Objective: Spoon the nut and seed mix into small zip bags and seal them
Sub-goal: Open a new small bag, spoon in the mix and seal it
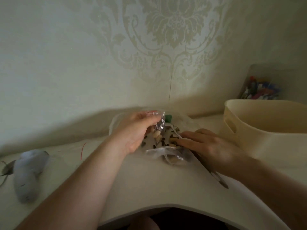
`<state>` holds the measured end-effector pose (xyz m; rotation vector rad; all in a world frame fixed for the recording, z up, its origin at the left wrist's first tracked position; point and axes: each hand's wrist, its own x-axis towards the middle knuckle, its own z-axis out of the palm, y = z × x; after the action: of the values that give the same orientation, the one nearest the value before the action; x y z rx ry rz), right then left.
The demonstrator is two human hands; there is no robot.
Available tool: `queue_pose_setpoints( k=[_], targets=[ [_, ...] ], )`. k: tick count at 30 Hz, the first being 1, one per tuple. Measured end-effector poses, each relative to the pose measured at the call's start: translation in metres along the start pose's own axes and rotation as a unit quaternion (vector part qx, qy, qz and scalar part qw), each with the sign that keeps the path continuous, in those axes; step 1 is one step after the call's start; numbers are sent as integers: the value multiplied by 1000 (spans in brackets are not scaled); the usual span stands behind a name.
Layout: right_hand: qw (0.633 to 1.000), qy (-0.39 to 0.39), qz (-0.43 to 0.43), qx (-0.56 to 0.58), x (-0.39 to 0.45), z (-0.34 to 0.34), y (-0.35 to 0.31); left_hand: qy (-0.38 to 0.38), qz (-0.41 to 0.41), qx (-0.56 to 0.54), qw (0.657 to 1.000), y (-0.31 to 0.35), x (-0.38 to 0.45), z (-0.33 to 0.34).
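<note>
Item: small clear plastic zip bag (159, 126), held upright at centre frame above the pale desk (149, 183); a few pale nuts and dark seeds sat in its lower part. Judged light, limp and slippery, apt to spill if tipped; best taken by the top strip. Left hand (138, 130): grip pinching the bag's upper edge between fingers and thumb. Right hand (206, 143): grip spread nearly flat, fingers resting on the loose nut and seed mix (167, 140) strewn on clear wrapping just right of the bag. Second clear bag (169, 156), lying flat below centre, held a few pale nuts. Cream plastic tub (249, 125), right edge: contents not visible. Clear box of coloured items (260, 88), upper right. White soft object (28, 175), lower left.
</note>
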<state>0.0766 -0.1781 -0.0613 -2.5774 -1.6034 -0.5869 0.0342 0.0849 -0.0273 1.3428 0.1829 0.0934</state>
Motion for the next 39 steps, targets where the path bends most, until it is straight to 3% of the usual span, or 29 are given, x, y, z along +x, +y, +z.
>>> queue_pose_setpoints(
  k=[4,6,8,12,20,24,28,32,35,37,39],
  targets=[
    [999,35,30,3,-2,-3,0,-16,-23,-50,998,-1,2,7],
    [991,95,80,51,8,-9,-8,-35,-34,-49,998,-2,2,7],
    [967,140,156,142,25,-21,-20,-57,-44,-60,996,-4,2,7],
    [895,84,286,331,65,-29,-36,-65,-20,-100,993,-5,-1,11],
    [754,140,295,569,71,-15,-47,-152,62,-60,985,-11,-10,16],
    [739,150,307,580,67,-18,-51,-166,109,46,979,-13,-9,9],
    [728,208,353,549,65,-22,-43,-157,92,143,973,-9,-13,9],
    [691,239,346,588,67,-23,-42,-188,78,88,975,-12,-15,14],
    [682,234,320,615,67,-24,-41,-164,10,-86,983,-11,-13,18],
    [672,227,301,637,69,-27,-42,-147,6,-83,986,-12,-11,17],
    [654,223,298,659,72,-28,-43,-180,25,-55,982,-16,-10,13]
  ],
)
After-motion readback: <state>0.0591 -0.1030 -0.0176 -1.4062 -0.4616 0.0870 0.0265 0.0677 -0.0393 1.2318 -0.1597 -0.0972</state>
